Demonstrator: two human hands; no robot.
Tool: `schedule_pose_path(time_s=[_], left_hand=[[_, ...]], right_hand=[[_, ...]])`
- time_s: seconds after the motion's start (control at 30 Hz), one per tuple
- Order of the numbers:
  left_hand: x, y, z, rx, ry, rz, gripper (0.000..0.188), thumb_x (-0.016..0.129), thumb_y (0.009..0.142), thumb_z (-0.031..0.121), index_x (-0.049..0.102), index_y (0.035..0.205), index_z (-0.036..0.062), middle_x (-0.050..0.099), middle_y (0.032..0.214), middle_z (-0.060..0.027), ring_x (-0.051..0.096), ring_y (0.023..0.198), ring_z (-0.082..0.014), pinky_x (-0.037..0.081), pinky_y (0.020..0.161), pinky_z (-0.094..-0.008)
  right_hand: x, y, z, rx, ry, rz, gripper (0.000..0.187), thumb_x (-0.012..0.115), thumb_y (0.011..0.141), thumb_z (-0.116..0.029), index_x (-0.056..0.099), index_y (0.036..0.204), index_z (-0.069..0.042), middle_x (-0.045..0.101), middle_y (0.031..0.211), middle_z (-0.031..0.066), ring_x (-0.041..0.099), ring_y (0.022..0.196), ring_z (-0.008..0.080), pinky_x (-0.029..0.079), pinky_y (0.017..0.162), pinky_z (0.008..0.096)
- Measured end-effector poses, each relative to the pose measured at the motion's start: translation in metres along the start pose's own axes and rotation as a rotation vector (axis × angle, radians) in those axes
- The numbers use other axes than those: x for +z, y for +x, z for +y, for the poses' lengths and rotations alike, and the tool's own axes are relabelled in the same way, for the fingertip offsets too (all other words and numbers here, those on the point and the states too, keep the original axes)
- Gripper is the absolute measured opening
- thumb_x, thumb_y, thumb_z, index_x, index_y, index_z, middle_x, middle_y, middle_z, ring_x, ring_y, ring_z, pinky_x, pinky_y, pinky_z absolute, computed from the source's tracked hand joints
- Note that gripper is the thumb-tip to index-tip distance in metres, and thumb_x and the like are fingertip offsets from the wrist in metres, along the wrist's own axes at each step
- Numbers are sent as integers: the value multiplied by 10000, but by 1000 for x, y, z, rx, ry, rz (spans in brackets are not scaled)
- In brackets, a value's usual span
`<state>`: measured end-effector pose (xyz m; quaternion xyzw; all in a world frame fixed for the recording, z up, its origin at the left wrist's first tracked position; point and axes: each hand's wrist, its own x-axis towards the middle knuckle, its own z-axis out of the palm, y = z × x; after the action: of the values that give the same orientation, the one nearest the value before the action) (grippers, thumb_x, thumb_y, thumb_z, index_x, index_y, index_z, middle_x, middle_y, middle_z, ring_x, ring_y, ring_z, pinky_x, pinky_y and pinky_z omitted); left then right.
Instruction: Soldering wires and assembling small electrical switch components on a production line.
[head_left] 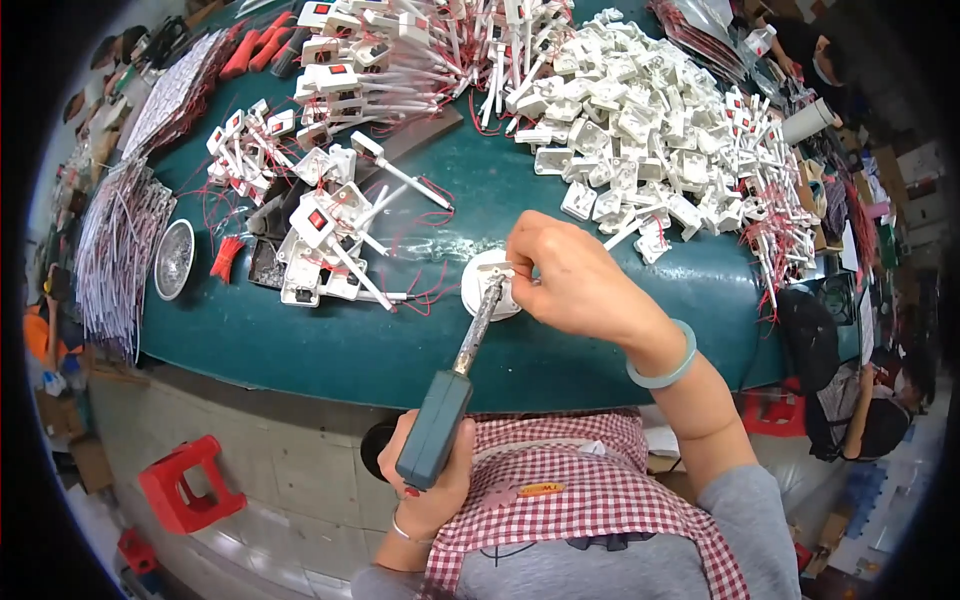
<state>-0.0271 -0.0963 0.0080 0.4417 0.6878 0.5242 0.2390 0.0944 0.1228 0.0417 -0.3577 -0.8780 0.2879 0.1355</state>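
Head view, bottom centre: the left hand (430,503) has its fingers curled tightly round a green-handled tool (436,430) slanting up toward mid-frame. There its tip meets, or nearly meets, a small white part (490,270) on a white disc (471,292). Beside it, the right hand's (568,272) thumb and forefinger pinch together; what lies between is hidden. Best to brace the part flat, fingertips clear of that possibly hot tip. Beyond, white housings (640,120) heap upper right.

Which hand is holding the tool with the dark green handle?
The left hand, wrapped around the dark green handle; the right hand is at the round white piece instead.
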Motion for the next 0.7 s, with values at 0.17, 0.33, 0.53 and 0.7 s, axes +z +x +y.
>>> schedule_pose_path(time_s=[0.17,0.33,0.53,0.7], left_hand=[[-3,-2,-4,-15,17,-50,172,736,776,1,648,919,-36,651,814,-105,635,646,-176,487,584,-263],[-6,-13,-17,38,-1,13,177,738,782,34,651,925,-23,636,797,-101,617,635,-199,477,569,-288],[-8,-23,-20,-227,-38,82,234,762,776,94,660,965,0,632,837,-101,605,684,-224,474,600,-323],[-6,-19,-23,69,178,59,356,666,895,61,568,1224,-33,605,1096,-71,561,811,-98,482,678,-262]], right_hand=[[-1,0,1,10,-15,3,74,587,738,-25,569,738,46,581,832,155,593,751,338,476,685,401],[0,0,1,2,-10,-3,75,594,731,-23,566,729,47,582,831,157,596,752,341,478,688,403],[0,0,1,17,-8,-3,80,599,726,-22,567,710,50,600,855,156,605,770,335,484,700,397],[0,0,0,18,8,2,82,599,727,-20,567,702,51,608,865,152,609,777,331,486,703,394]])
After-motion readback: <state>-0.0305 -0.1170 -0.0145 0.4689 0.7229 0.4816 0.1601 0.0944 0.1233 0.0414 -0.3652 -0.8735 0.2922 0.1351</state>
